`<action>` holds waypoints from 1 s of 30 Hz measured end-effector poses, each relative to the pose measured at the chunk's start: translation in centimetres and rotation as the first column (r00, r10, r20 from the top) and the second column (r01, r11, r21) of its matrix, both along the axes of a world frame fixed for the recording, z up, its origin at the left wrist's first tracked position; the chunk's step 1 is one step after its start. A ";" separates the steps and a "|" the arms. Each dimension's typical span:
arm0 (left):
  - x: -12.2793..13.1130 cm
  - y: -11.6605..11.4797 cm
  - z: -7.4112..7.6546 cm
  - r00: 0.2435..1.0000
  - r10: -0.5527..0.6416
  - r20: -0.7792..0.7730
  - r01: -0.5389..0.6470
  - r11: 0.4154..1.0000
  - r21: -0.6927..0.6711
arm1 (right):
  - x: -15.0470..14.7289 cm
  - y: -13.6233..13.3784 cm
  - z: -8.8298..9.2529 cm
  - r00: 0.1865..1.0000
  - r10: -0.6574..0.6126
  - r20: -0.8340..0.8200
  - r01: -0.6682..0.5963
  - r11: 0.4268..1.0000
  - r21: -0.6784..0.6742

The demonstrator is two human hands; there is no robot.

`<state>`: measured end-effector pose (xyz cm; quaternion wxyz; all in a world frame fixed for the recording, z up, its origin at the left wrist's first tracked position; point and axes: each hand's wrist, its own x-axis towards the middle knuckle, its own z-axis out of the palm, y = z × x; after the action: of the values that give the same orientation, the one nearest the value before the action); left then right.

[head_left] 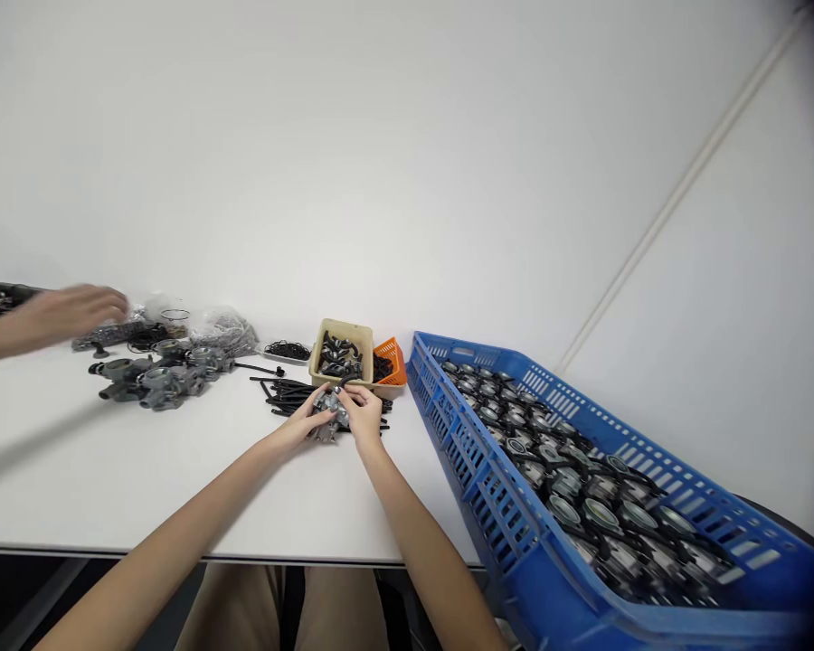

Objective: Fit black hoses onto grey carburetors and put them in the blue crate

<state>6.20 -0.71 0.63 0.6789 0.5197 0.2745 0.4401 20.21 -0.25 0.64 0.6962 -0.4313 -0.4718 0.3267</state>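
Observation:
Over the white table I hold a small grey metal carburetor [326, 432] between both hands. My left hand [301, 423] is closed round its left side, with the thumb across its front. On the other side, my right hand [362, 414] pinches near the top of the carburetor, where a short black piece shows; whether that piece is fixed to it I cannot tell. Just behind my hands lie several black rubber hoses [281, 394]. A cream bin [317, 378] of black fittings stands beyond them.
To the right, a large blue crate [458, 452] holds rows of carburetors. An orange basket [398, 354] sits beside the cream bin. Several more carburetors [159, 384] lie on the left, near plastic bags [221, 333]. Another person's blurred hand [85, 309] reaches in there.

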 end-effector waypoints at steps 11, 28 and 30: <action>-0.9 -1.2 -0.1 0.953 -0.251 0.168 0.291 0.915 -0.280 | 0.9 -1.1 1.7 0.957 0.285 0.054 -0.286 0.958 0.014; -1.9 -0.3 0.0 0.931 -0.259 0.258 0.347 0.847 -0.403 | 1.5 0.1 0.4 0.975 0.190 0.118 -0.194 0.981 0.028; -2.2 0.1 0.3 0.937 -0.095 0.337 0.236 0.882 -0.408 | 1.9 0.5 -0.2 0.970 0.063 0.235 -0.067 0.998 0.012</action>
<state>3.98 -0.59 0.97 0.8487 0.2991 0.2123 0.3811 22.14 0.24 0.44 0.6290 -0.4440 -0.5677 0.2914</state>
